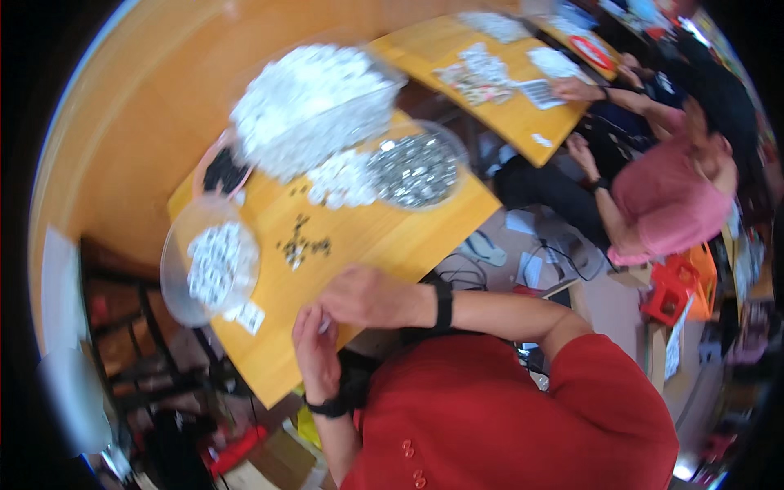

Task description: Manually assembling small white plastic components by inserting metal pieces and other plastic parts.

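Over the near edge of the wooden table (384,245), my two hands meet at a small white piece (326,323). The fingers of my left hand (317,353) are closed around it from below. My right hand (369,297) reaches in from the right, its fingers pinched together against the same piece; blur hides its exact shape. Just beyond lie scattered small dark pieces (300,245). A clear bowl of white printed packets (216,265) stands left of my hands, and one white packet (248,317) lies beside it on the wood.
At the table's back are a big clear container of white packets (314,106), a pile of white round pieces (336,181), a bowl of shiny silver discs (415,171) and a pink bowl of black pieces (220,170). A person in pink (665,192) sits at another table (506,122).
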### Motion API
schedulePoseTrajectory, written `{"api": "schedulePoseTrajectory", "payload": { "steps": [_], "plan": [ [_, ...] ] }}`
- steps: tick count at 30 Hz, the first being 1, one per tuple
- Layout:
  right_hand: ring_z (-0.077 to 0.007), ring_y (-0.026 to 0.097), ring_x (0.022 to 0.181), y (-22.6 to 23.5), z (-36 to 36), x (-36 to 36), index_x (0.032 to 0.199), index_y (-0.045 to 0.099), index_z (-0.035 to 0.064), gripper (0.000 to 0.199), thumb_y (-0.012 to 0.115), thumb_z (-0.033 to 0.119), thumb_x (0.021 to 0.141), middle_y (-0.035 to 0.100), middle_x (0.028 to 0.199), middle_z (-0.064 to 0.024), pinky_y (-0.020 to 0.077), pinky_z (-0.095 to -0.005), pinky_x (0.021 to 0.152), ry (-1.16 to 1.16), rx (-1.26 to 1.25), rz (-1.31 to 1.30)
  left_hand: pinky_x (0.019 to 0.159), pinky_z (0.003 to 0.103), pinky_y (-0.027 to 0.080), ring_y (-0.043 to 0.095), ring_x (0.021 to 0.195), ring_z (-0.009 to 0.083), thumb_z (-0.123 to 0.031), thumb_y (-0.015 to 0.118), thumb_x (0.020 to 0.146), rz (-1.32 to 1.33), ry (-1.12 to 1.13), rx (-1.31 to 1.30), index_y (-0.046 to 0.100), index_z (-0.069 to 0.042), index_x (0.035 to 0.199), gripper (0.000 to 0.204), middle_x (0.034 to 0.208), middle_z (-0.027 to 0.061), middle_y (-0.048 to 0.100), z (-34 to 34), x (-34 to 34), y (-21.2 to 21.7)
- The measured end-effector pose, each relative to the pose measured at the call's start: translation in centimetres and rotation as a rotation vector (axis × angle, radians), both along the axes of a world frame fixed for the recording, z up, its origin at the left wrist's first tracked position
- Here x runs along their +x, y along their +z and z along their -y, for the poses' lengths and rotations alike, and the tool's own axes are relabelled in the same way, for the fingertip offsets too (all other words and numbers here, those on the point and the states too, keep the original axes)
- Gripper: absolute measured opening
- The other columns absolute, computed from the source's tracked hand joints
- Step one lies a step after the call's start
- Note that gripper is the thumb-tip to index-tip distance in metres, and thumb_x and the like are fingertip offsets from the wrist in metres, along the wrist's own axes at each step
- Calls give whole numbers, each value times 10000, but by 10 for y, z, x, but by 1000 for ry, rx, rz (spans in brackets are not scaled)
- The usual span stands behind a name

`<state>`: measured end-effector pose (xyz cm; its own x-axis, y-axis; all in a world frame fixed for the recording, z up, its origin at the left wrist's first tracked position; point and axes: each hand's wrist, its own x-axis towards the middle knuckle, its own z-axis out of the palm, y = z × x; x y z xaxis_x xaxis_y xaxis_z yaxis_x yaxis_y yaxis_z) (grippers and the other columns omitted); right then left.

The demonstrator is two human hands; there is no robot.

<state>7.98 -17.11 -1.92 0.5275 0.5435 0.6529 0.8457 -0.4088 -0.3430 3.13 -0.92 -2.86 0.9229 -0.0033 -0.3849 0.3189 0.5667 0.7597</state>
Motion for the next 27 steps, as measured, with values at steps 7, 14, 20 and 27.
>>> {"api": "schedulePoseTrajectory", "payload": {
  "steps": [7, 14, 20, 27],
  "plan": [
    [-92, 622, 673, 16, -11, -16, 892, 605, -34, 112, 596, 75, 865, 650, 761, -64, 496, -231, 597, -70, 594, -1067, 825, 260, 440, 544, 917, 130, -108, 452, 946, 122, -9, -93, 501, 17, 1226, 310, 1075, 83, 584, 5, 9, 1],
    [-132, 613, 578, 5, -25, -13, 885, 599, -22, 123, 620, 87, 832, 631, 680, -105, 473, -260, 529, -165, 463, -862, 919, 283, 431, 544, 1061, 155, -127, 438, 966, 213, 5, -18, 470, 10, 1262, 328, 1187, 120, 566, 5, 1, 6],
    [-187, 625, 587, 14, -26, -14, 853, 585, 2, 110, 630, 99, 826, 632, 687, -119, 480, -285, 529, -181, 427, -809, 992, 310, 402, 520, 1136, 168, -113, 451, 965, 198, 16, -63, 491, 14, 1256, 320, 1249, 107, 543, -1, -1, 0],
    [-146, 610, 578, 10, -27, -16, 892, 583, 9, 113, 636, 87, 831, 635, 709, -94, 479, -258, 533, -217, 303, -618, 955, 299, 417, 540, 1071, 139, -82, 522, 933, 217, 41, -3, 531, -16, 1233, 307, 1182, 72, 576, -1, -3, -2]
  ]
}}
